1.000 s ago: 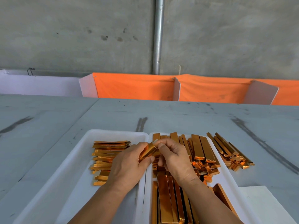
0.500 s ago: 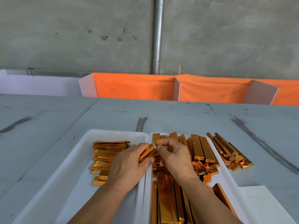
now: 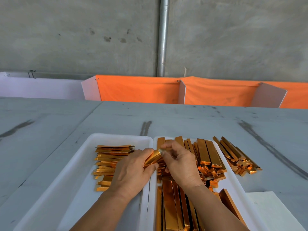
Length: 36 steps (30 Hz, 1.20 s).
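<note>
scuffed grey table, bare concrete wall behind with a pipe and orange cloth, left hand wrapped round a little gold box right over where the two white trays meet, right hand pinching its top end with curled fingertips

Head camera only, my one view: close above the near edge of the table, facing forward and down toward the wall.

No readable text, label or number on gold boxes or white trays.
</note>
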Available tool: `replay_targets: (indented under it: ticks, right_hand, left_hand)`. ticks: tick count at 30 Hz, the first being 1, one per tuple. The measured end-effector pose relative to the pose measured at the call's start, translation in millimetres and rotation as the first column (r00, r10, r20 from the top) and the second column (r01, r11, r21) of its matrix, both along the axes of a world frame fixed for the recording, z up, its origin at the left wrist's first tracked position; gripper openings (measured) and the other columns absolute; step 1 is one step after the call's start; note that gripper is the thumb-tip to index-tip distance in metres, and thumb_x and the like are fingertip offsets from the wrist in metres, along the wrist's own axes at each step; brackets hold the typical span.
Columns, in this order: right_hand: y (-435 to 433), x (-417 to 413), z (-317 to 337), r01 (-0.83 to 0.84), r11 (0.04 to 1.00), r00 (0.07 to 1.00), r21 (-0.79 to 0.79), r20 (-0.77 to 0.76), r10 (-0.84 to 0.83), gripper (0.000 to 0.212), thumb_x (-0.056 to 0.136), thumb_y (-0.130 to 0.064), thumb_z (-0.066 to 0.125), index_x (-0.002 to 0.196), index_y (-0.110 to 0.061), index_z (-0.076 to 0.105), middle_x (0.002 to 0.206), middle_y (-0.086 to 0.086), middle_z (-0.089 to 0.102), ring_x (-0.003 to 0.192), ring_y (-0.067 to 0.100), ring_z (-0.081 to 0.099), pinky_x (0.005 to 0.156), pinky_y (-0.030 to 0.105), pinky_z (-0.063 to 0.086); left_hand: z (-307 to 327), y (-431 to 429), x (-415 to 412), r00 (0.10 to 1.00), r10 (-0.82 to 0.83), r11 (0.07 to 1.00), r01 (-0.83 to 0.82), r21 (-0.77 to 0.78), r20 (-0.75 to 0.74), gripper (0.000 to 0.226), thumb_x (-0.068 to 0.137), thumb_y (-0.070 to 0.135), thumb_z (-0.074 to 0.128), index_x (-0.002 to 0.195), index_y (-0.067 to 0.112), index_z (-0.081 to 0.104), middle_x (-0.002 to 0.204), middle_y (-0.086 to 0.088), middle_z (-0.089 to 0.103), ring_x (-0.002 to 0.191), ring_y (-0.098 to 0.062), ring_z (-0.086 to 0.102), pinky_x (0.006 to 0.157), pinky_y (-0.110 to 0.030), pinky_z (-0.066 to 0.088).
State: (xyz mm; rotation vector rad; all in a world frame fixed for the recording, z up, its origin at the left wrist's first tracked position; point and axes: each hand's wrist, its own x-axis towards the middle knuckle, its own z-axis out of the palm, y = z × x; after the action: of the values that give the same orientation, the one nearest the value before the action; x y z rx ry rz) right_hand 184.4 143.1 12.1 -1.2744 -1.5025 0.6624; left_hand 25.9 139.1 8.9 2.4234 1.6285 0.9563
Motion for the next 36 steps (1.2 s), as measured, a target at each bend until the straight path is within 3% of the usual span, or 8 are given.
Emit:
replay_targets:
  ticks: [6, 11, 20, 25, 33, 36]
  right_hand:
    - [-1.6, 0.5, 2.4, -0.025, 1.000, 0.999, -0.006, -0.024, 0.025, 0.029, 0.096, -0.009, 0.061, 0.085, -0.035, 0.069, 0.079, -0.003, 0.066, 0.054, 0.005, 0.057, 0.049, 0.020, 0.049]
    - [-3.3, -0.7, 3.1, -0.048, 0.997, 0.997, -0.061, -0.064, 0.044, 0.036, 0.098, -0.006, 0.055, 0.084, -0.038, 0.068, 0.076, -0.003, 0.068, 0.056, 0.013, 0.057, 0.056, 0.035, 0.055]
    - [-5.8, -2.8, 4.0, -0.116, 0.991, 0.985, -0.069, -0.136, 0.106, 0.032, 0.099, -0.008, 0.054, 0.094, -0.032, 0.074, 0.073, -0.005, 0.071, 0.053, 0.009, 0.057, 0.052, 0.019, 0.050]
    - [-5.9, -3.9, 2.7, -0.108, 0.993, 0.988, -0.045, -0.120, 0.102, 0.030, 0.099, -0.011, 0.054, 0.097, -0.037, 0.070, 0.077, -0.004, 0.072, 0.052, 0.008, 0.058, 0.052, 0.020, 0.051]
    - [-5.8, -4.9, 2.4, -0.160, 0.982, 0.967, -0.100, -0.216, 0.135, 0.028, 0.098, -0.012, 0.057, 0.107, -0.033, 0.073, 0.086, -0.003, 0.075, 0.052, 0.009, 0.061, 0.053, 0.018, 0.050]
    - [-6.2, -5.5, 2.4, -0.190, 0.975, 0.962, -0.117, -0.220, 0.161, 0.031, 0.098, -0.011, 0.057, 0.108, -0.036, 0.072, 0.080, 0.002, 0.075, 0.052, 0.010, 0.060, 0.049, 0.015, 0.046]
  left_hand:
    - [-0.7, 1.0, 0.7, 1.000, 0.003, 1.000, -0.003, 0.000, 0.002, 0.031, 0.090, 0.054, 0.054, 0.116, 0.037, 0.051, 0.094, 0.015, 0.056, 0.081, -0.005, 0.055, 0.068, -0.013, 0.043]
    - [-0.4, 0.4, 0.9, 1.000, 0.003, 1.000, -0.003, 0.000, 0.006, 0.029, 0.090, 0.053, 0.056, 0.113, 0.036, 0.053, 0.089, 0.014, 0.056, 0.077, -0.005, 0.053, 0.063, -0.011, 0.038]
    - [-0.4, 1.1, 0.4, 0.999, 0.004, 1.000, -0.003, -0.011, 0.046, 0.038, 0.091, 0.055, 0.051, 0.124, 0.035, 0.051, 0.094, 0.014, 0.057, 0.082, -0.006, 0.055, 0.069, -0.016, 0.045]
    - [-0.1, 1.9, 1.4, 0.999, 0.002, 1.000, -0.003, 0.004, 0.053, 0.041, 0.092, 0.055, 0.049, 0.127, 0.032, 0.050, 0.098, 0.013, 0.058, 0.085, -0.007, 0.056, 0.073, -0.019, 0.048]
    - [-1.7, 2.9, 1.3, 0.997, 0.012, 1.000, -0.012, -0.005, 0.071, 0.040, 0.092, 0.055, 0.050, 0.125, 0.031, 0.051, 0.097, 0.013, 0.058, 0.083, -0.007, 0.056, 0.067, -0.012, 0.041]
    - [-2.4, 3.0, 0.9, 0.997, 0.025, 1.000, -0.024, -0.006, 0.072, 0.039, 0.092, 0.055, 0.049, 0.124, 0.031, 0.051, 0.096, 0.014, 0.057, 0.082, -0.006, 0.055, 0.062, -0.011, 0.035]
